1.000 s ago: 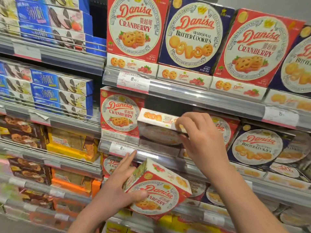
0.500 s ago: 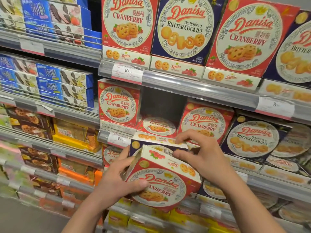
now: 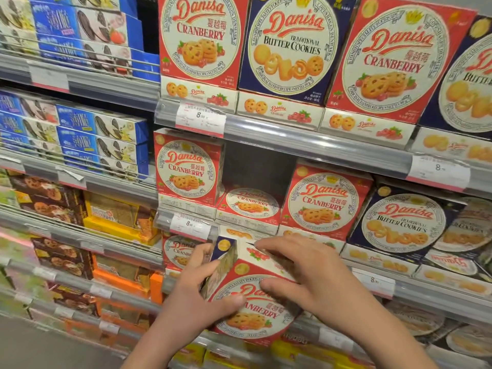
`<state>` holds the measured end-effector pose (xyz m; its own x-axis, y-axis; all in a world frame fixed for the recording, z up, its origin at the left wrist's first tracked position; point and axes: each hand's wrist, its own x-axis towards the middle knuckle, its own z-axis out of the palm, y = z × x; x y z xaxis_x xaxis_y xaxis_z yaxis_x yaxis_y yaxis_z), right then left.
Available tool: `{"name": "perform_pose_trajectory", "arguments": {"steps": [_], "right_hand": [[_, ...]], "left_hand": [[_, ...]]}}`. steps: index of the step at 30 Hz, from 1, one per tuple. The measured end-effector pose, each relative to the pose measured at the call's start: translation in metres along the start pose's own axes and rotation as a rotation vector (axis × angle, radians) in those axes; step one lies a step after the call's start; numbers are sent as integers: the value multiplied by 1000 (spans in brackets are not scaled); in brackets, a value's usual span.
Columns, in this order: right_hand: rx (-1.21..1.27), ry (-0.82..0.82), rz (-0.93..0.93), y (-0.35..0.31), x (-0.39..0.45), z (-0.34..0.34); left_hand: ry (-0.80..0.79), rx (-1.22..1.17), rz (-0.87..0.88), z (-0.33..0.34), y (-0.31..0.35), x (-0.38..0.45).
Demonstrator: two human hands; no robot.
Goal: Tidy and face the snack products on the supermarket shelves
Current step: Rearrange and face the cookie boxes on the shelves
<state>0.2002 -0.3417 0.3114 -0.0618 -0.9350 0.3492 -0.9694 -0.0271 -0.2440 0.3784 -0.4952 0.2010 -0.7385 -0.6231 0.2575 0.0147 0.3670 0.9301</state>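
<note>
**Both hands on a cranberry cookie box in front of the middle shelf**

The grey metal supermarket shelving [image 3: 314, 153] fills the view, its clear plastic price rails carrying white-and-red price tags [image 3: 200, 121]. On the top shelf stand large cardboard boxes, upright and facing out: a red Danisa cranberry box [image 3: 202, 39], a navy Danisa butter cookie box [image 3: 292, 46] just beside it, and another big red cranberry box [image 3: 394, 59] tilted slightly to the right. To the left, stacks of flat blue-and-white sandwich-biscuit boxes [image 3: 101, 139] lie behind thin wire rails, with brown and yellow-orange snack packs [image 3: 117, 214] on the shelves below.

On the middle shelf an upright small red cranberry box [image 3: 186, 169] stands at the left and another upright red cranberry box [image 3: 323, 203] at the right. Between them is a dark gap — only a red cranberry box lying flat [image 3: 250, 206] sits low in it. Further right is a smaller navy butter cookie box [image 3: 402, 222], leaning.

Held in front of the middle shelf's rail, partly hiding the boxes behind, is the red cardboard Danisa cranberry box in hand [image 3: 253, 312], its round printed face turned towards the camera and tilted. The left hand [image 3: 197, 291] grips its left side, thumb pressed across the front and fingers wrapped behind. The right hand [image 3: 306, 275] lies over the box's top right — fingers spread along the top edge, thumb on the front face, curled round the corner.
</note>
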Motion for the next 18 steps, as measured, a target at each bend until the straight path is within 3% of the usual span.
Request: {"name": "perform_pose_trajectory", "arguments": {"steps": [5, 9, 14, 18], "right_hand": [[219, 8, 62, -9, 7, -18], [102, 198, 47, -19, 22, -51], [-45, 407, 38, -29, 45, -70], [-129, 507, 17, -39, 64, -61]], "left_hand": [[-129, -148, 142, -7, 12, 0], [-95, -319, 112, -15, -2, 3], [-42, -66, 128, -26, -19, 8], [-22, 0, 111, -36, -27, 15]]}}
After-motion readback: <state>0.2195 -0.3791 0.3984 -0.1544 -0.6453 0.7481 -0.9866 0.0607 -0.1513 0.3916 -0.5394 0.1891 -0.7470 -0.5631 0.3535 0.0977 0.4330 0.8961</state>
